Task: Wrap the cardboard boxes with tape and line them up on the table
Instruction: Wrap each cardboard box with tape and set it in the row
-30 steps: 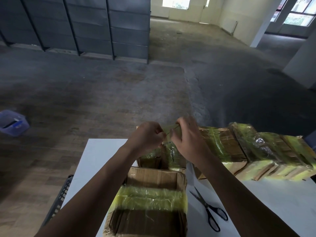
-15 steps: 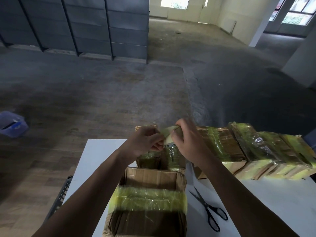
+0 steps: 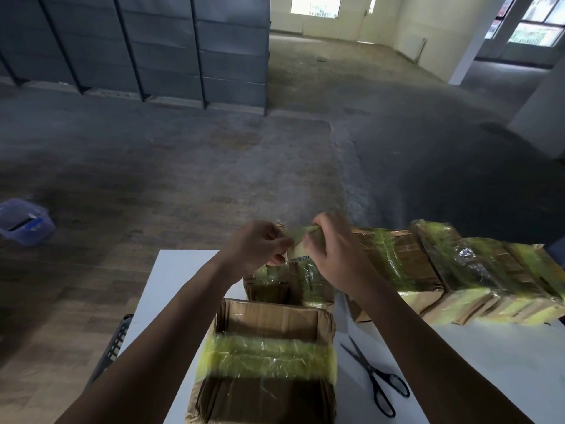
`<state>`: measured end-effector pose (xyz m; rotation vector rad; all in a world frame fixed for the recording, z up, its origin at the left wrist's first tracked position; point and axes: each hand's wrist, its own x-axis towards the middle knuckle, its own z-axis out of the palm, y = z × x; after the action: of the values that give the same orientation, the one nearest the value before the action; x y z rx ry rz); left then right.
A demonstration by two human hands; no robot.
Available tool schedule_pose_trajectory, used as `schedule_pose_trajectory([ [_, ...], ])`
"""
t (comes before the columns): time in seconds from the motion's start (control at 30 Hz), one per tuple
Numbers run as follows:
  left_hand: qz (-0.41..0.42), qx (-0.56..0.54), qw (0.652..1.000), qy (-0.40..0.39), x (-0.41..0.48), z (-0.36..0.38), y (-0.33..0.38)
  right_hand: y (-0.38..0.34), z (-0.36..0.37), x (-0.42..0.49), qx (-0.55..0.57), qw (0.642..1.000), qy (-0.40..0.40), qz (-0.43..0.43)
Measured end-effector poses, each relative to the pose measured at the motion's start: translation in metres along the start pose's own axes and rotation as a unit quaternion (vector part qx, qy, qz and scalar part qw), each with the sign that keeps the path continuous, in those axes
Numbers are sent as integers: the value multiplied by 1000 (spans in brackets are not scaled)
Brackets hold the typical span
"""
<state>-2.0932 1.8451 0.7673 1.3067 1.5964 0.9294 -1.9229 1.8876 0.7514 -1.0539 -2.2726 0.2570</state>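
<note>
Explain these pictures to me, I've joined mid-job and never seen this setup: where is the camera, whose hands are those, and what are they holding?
There is no machine here. A person works bare-handed, and every picture comes from one camera worn on their head, looking forward and down. The left hand and the right hand both pinch some yellowish tape above a cardboard box on the white table. Nearer the camera stands a taped box. Black scissors lie to its right, and a row of wrapped boxes runs along the right side.
</note>
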Motion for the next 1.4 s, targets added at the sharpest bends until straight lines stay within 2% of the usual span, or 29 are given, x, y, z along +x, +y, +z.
schedule_pose_trajectory([
  [0.23,3,81,996,19,5,5,4,1,0,-2,-18,1000,6,-8],
  [0.4,1,40,999,18,4,7,4,0,-1,-3,-25,1000,7,-9],
  [0.67,32,-14,995,98,-2,18,1,1,0,-1,5,1000,10,-1],
  [0.73,32,-34,995,89,-2,18,-2,3,0,-1,20,1000,10,5],
  [0.87,29,-127,992,-1,-4,9,-3,7,-3,0,36,999,18,23],
  [0.93,18,-156,988,-10,-3,6,0,6,-4,2,37,999,21,17],
  [1.03,14,-126,992,10,-1,7,2,4,-3,3,25,999,24,4],
  [1.17,5,-113,993,-8,2,2,1,5,-4,3,21,999,29,-1],
  [1.33,10,-2,1000,7,7,1,-1,4,-3,0,-18,999,32,-30],
  [1.4,16,12,1000,13,8,4,-1,4,-4,0,-22,998,37,-36],
])
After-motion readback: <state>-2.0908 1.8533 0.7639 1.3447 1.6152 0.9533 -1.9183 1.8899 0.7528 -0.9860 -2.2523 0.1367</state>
